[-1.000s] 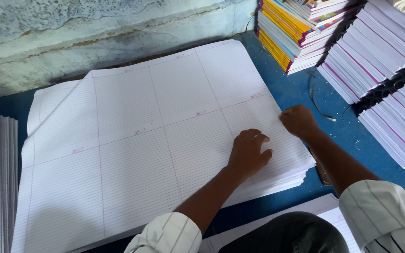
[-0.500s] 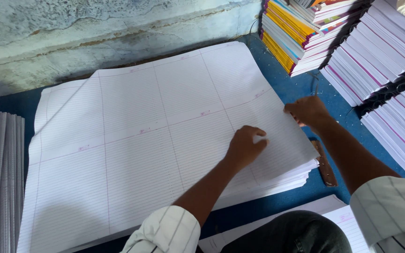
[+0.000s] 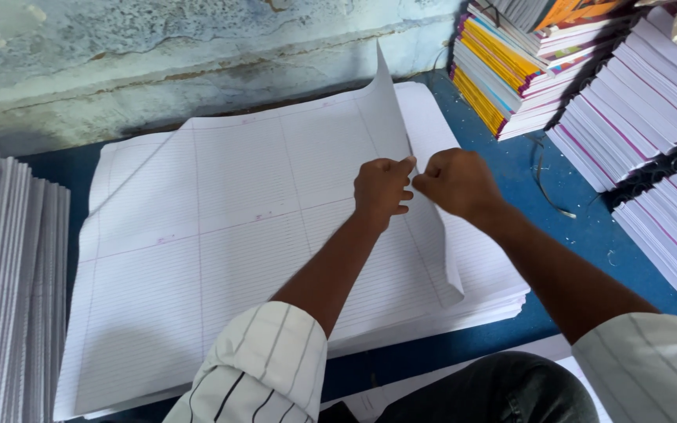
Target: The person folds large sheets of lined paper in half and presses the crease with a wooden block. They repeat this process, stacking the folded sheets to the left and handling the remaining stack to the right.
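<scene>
A large ruled sheet (image 3: 260,227) lies on top of a thick pile of ruled sheets (image 3: 472,301) on a blue table (image 3: 581,227), and its right edge is lifted and curled upward so that the plain underside shows in a tall flap rising toward the wall. The left hand (image 3: 381,188) and the right hand (image 3: 456,182) meet at that raised edge, close together and nearly touching; each has its fingers curled and pressed together, pinching the paper between thumb and fingertips. Both forearms reach in from below, with rolled white striped sleeves (image 3: 264,368) at the elbows. To the left, just beside the pile, stands a stack of folded white sheets (image 3: 9,282) seen edge on. To the right, well apart from the hands, rows of bound notebooks (image 3: 644,102) lie stacked, with a stack of notebooks with coloured covers (image 3: 511,70) behind them near the pale blue wall (image 3: 158,55)
</scene>
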